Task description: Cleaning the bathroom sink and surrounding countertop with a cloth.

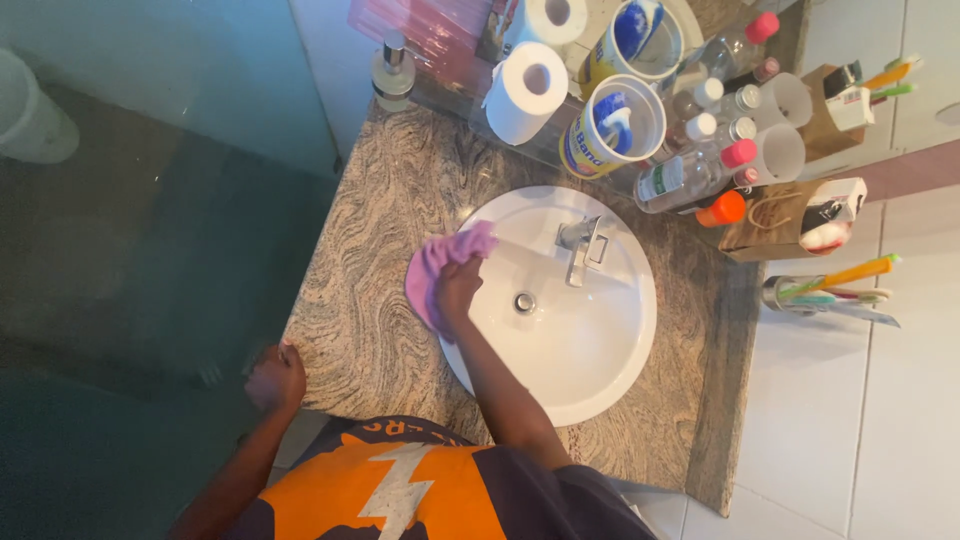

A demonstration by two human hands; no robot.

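The desk [380,300] is a big slab of swirly brown stone, and a round white sink [580,340] is set in it. The person leans over in an orange and dark shirt [420,490]. The right hand [458,290] is curled tight on a pink cloth [432,270] and presses it on the sink's left rim. The left hand [275,375] is closed in a loose fist at the desk's left edge and holds nothing. A metal tap [582,245] stands at the back of the sink, with the drain [524,301] below it. Behind are two paper rolls [527,92], a tub [610,125], some bottles [690,170] and a cup of brushes [830,295]. I think the wiping is only part done: the cloth is at the rim, and the bowl and the desk look dry, so I cannot tell which bits are clean.
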